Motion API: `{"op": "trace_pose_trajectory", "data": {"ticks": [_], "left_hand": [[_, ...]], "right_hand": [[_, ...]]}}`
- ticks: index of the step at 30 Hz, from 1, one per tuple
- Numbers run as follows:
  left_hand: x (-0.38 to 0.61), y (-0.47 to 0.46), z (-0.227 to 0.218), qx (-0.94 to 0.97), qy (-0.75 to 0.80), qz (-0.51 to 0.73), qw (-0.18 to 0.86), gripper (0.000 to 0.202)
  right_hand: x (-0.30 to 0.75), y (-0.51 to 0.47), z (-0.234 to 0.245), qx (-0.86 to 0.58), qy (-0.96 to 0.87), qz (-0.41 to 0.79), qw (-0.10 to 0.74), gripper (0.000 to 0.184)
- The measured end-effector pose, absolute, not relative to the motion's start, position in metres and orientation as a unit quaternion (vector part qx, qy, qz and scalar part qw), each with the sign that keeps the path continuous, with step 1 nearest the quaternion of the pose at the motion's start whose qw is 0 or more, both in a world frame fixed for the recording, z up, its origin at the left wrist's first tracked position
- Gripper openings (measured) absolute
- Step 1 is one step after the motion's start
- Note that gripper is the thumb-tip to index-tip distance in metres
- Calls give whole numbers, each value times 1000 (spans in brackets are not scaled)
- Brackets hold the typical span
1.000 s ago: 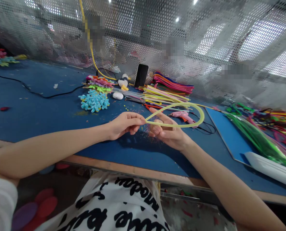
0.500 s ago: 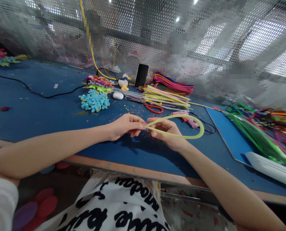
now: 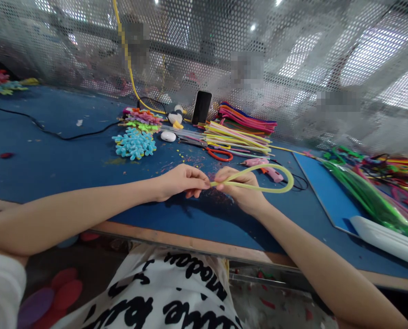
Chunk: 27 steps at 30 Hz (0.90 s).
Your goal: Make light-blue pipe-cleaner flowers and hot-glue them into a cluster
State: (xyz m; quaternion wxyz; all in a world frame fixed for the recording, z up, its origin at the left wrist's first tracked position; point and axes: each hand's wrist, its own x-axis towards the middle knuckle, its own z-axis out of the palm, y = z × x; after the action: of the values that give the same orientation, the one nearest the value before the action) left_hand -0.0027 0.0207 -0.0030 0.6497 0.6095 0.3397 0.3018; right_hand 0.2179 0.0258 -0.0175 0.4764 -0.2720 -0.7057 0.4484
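A pale yellow pipe cleaner (image 3: 288,176) is bent into a long loop that points right. My left hand (image 3: 186,180) pinches its two ends together between thumb and fingers. Just right of that, my right hand (image 3: 238,189) is closed on the two strands near the ends. Both hands are above the blue table (image 3: 149,183), close to its front edge. Beyond them lie red-handled scissors (image 3: 219,154) and a pink glue gun (image 3: 264,168). A bundle of yellow and pink pipe cleaners (image 3: 236,137) rests behind the scissors.
Blue fuzzy flower shapes (image 3: 135,144) and a multicoloured pile (image 3: 144,119) sit left of a white case (image 3: 168,136). A phone (image 3: 201,107) leans against the perforated metal screen (image 3: 176,55). Green pipe cleaners in a bag (image 3: 372,196) lie right. A black cable (image 3: 67,138) crosses the left.
My right hand has closed its fingers around both strands near the pinched ends, drawing the strands together there. The loop has shifted slightly right and narrowed. My left hand has hardly moved.
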Motion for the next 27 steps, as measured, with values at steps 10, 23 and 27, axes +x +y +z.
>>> {"op": "trace_pose_trajectory", "data": {"ticks": [10, 23, 27], "left_hand": [[-4, 25, -2, 604, 335, 310, 653, 21], [-10, 35, -4, 604, 328, 322, 651, 18], [-12, 38, -2, 601, 341, 320, 648, 17]], "right_hand": [[217, 25, -13, -267, -660, 483, 510, 10], [219, 24, -2, -279, -598, 526, 536, 19], [222, 26, 1, -264, -589, 534, 546, 20]]}}
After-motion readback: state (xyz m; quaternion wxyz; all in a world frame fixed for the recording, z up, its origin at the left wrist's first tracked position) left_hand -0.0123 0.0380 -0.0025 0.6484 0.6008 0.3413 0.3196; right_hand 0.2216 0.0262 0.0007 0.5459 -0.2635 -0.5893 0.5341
